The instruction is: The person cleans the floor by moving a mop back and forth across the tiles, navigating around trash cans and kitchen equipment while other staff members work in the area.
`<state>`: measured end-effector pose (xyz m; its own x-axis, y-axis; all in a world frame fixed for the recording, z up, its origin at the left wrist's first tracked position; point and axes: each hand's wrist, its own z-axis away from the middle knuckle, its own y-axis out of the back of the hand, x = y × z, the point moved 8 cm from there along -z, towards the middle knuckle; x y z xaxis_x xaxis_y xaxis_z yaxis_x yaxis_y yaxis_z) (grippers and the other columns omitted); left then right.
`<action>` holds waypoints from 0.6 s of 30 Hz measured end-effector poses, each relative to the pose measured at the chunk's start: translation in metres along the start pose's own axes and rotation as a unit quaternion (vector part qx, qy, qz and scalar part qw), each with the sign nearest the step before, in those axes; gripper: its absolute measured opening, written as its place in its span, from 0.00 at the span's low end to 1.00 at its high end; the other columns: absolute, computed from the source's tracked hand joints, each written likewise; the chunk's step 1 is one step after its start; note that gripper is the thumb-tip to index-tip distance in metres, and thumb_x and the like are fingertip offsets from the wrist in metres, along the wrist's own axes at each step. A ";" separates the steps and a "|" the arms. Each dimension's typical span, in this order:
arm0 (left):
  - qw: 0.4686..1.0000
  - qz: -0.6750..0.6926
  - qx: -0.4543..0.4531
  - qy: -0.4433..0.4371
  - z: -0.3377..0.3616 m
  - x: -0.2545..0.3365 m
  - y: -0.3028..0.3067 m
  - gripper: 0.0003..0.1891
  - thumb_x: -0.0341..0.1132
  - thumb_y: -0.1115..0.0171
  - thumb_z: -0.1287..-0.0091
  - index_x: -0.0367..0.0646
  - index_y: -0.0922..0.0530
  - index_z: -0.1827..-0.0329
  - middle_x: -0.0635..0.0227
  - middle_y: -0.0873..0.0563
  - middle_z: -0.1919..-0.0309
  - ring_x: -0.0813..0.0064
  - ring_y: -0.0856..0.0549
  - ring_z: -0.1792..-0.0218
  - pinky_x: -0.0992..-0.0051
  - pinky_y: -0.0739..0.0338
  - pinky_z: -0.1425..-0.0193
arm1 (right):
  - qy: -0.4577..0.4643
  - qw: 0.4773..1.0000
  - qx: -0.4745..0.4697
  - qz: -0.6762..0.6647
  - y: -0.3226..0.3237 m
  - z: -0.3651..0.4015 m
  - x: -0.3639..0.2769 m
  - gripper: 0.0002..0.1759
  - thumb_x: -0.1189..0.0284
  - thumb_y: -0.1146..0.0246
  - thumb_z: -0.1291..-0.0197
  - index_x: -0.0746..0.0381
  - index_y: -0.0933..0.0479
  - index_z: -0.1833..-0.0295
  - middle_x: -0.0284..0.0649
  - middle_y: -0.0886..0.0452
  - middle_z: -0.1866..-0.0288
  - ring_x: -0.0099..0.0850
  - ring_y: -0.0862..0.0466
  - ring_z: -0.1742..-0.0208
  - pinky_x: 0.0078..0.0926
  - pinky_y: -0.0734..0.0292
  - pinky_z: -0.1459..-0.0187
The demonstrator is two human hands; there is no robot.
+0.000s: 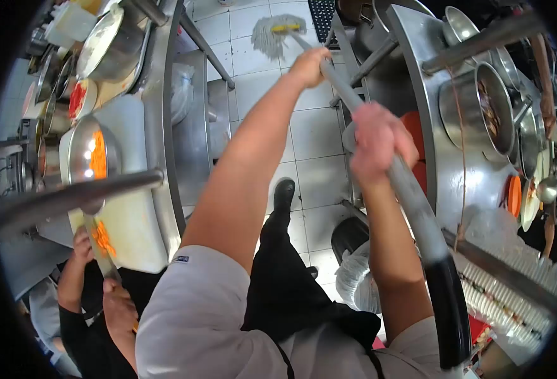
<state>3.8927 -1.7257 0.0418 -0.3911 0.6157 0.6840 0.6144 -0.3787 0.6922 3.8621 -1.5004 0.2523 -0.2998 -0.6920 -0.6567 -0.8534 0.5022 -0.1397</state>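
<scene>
**Grey mop (269,39), tight steel aisle**

From my end, I see the left hand (310,67) wrapped around the lower part of the handle (420,205) and the right hand (382,140) closed around it higher up, slightly blurred. The mop's strands lie spread on the white floor tiles (321,177) at the far end of the aisle, close to a dark perforated mat (324,22).

My first worry is the black end (446,309) of the handle: it slants past the right arm towards the stacked pale containers (480,297), so a wide sideways swing could knock them. The cord (460,126) hanging on that side might catch the shaft too.

Strands could snag on the mat's edge if pushed further that way. Footing bothers me as well; the tiles look glossy, though I cannot tell whether they are wet, and a boot (283,192) stands on them. A step to the right might clip the bagged black bin (351,237).

On the left, a co-worker's hand (119,306) holds a knife (106,259) at a cutting board (140,208). A carelessly thrown elbow could jolt that blade.
</scene>
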 end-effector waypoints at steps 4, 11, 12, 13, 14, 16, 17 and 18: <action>0.996 -0.048 -0.024 0.071 -0.037 -0.049 0.028 0.40 0.30 0.26 0.48 0.51 0.33 0.29 0.54 0.22 0.37 0.51 0.22 0.37 0.64 0.27 0.32 | -0.037 0.991 -0.035 0.127 -0.051 -0.019 0.125 0.09 0.79 0.38 0.40 0.69 0.26 0.72 0.44 0.24 0.76 0.36 0.22 0.75 0.31 0.25 0.68; 0.965 -0.152 -0.150 0.150 -0.030 -0.056 0.016 0.39 0.33 0.25 0.46 0.65 0.32 0.30 0.63 0.34 0.25 0.50 0.34 0.26 0.43 0.35 0.28 | -0.118 0.974 -0.135 0.139 -0.054 0.009 0.133 0.13 0.81 0.34 0.43 0.67 0.31 0.75 0.43 0.21 0.73 0.36 0.21 0.71 0.31 0.22 0.55; 0.977 -0.106 -0.112 0.146 -0.024 -0.051 0.010 0.35 0.35 0.24 0.47 0.64 0.29 0.36 0.66 0.35 0.25 0.51 0.38 0.24 0.33 0.42 0.29 | -0.111 0.975 -0.129 0.140 -0.045 0.007 0.107 0.12 0.81 0.34 0.44 0.66 0.30 0.75 0.42 0.23 0.75 0.36 0.21 0.71 0.33 0.22 0.57; 0.983 -0.086 -0.085 0.139 -0.017 -0.042 0.004 0.33 0.35 0.24 0.47 0.63 0.29 0.38 0.66 0.34 0.26 0.51 0.37 0.25 0.32 0.42 0.29 | -0.104 0.976 -0.126 0.141 -0.036 0.002 0.078 0.11 0.81 0.34 0.45 0.66 0.29 0.76 0.42 0.25 0.76 0.37 0.21 0.72 0.35 0.23 0.60; 0.987 -0.065 -0.057 0.134 -0.005 -0.027 -0.002 0.32 0.35 0.23 0.47 0.62 0.29 0.40 0.66 0.34 0.26 0.51 0.37 0.25 0.32 0.43 0.29 | -0.095 0.979 -0.109 0.140 -0.027 -0.005 0.049 0.11 0.81 0.34 0.44 0.66 0.29 0.76 0.41 0.24 0.76 0.35 0.22 0.72 0.36 0.21 0.56; 0.993 -0.009 0.020 0.114 0.022 0.025 -0.002 0.29 0.34 0.23 0.48 0.60 0.28 0.45 0.67 0.30 0.30 0.51 0.34 0.27 0.30 0.45 0.29 | -0.110 0.980 -0.088 0.140 -0.005 -0.023 -0.009 0.11 0.81 0.35 0.43 0.66 0.29 0.76 0.40 0.22 0.75 0.32 0.22 0.71 0.43 0.21 0.49; 0.993 0.024 0.069 0.096 0.039 0.059 0.004 0.27 0.34 0.23 0.49 0.59 0.28 0.48 0.67 0.28 0.33 0.51 0.32 0.29 0.29 0.45 0.29 | -0.130 0.978 -0.081 0.140 0.007 -0.032 -0.037 0.11 0.80 0.35 0.43 0.66 0.29 0.75 0.40 0.22 0.74 0.31 0.22 0.70 0.48 0.21 0.46; 0.992 0.053 0.084 0.080 0.055 0.094 0.011 0.26 0.34 0.24 0.50 0.58 0.28 0.49 0.67 0.26 0.36 0.51 0.30 0.31 0.28 0.46 0.30 | -0.128 0.986 -0.062 0.089 0.016 -0.042 -0.069 0.11 0.79 0.36 0.42 0.66 0.29 0.75 0.40 0.22 0.74 0.32 0.22 0.70 0.49 0.21 0.49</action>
<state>3.9002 -1.6344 0.1011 -0.4138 0.4563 0.7877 0.7577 -0.3070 0.5759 3.8514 -1.4667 0.3265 -0.3456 -0.4368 -0.8305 -0.8475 0.5253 0.0765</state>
